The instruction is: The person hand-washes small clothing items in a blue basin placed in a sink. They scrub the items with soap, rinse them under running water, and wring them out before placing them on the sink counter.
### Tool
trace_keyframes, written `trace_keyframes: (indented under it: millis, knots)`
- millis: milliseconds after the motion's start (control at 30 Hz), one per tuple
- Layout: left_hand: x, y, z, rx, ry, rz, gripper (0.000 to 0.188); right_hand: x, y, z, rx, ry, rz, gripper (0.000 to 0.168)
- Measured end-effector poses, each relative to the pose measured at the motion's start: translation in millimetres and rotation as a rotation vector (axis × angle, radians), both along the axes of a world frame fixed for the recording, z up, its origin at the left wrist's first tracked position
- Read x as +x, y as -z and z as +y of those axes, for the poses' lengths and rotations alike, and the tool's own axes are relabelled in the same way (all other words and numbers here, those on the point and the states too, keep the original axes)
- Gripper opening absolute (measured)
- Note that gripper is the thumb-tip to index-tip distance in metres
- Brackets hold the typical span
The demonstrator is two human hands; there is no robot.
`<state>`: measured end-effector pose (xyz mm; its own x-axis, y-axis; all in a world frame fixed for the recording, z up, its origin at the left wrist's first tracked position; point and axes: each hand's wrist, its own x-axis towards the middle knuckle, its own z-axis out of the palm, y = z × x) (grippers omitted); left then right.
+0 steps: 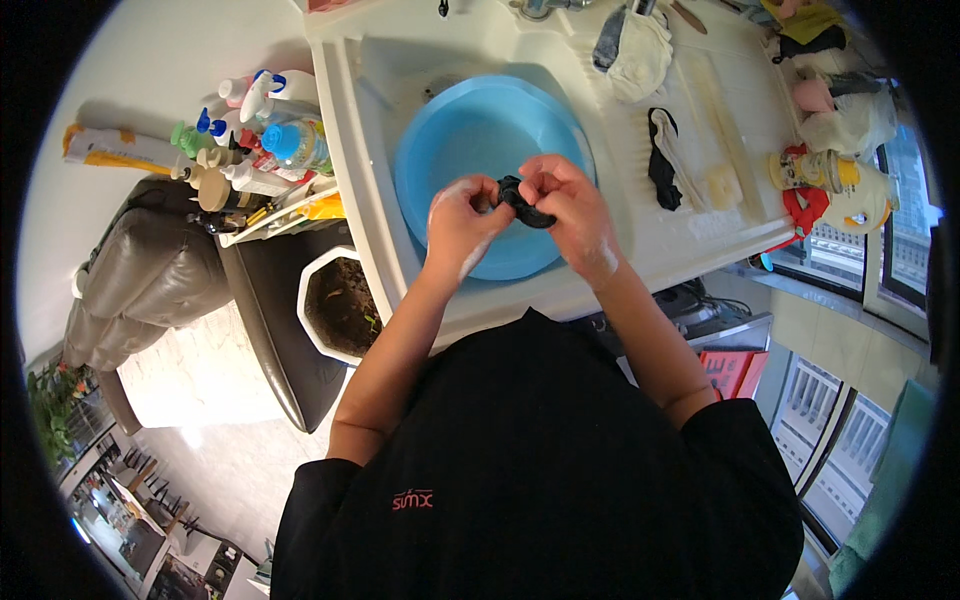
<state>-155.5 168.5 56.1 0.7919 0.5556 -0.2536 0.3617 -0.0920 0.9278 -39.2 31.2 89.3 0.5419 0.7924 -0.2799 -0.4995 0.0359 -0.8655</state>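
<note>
A small bunched black cloth item point(531, 213), perhaps a sock, is gripped between both hands above a round blue plastic basin point(420, 142). My left hand point(466, 217) pinches its left end with thumb and fingers. On the other end, my right hand point(568, 208) has its fingers curled around the cloth. White suds cling to both hands and wrists. The basin stands in a white sink point(375, 90) and appears to hold some water. To the right, a black-and-white sock point(663, 169) lies on the ribbed washboard side, below a white and grey sock point(640, 60).
A faucet point(536, 9) rises at the sink's back. Pump and spray bottles point(251, 135) crowd a shelf on the left, above a white planter point(337, 307) with soil. Along the right edge stand a yellow-labelled container point(806, 172) and a plastic jug point(859, 199).
</note>
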Motion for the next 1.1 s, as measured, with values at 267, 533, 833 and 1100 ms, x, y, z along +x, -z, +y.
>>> trace_keyframes:
  millis: [267,533,833,1100]
  knots:
    - [19,33,14,0.192,-0.12,-0.186,0.012,-8,12,13,0.028,-0.262,-0.256,0.031]
    - [18,44,14,-0.466,0.001,-0.555,0.018,25,13,6,-0.277,0.178,-0.027,0.03]
    - [5,31,-1,-0.661,-0.014,-0.5,0.012,40,26,5,-0.247,-0.031,-0.034,0.028]
    - [-3,25,-1,-0.57,-0.196,-0.451,0.014,51,33,-3,0.105,0.249,0.248,0.017]
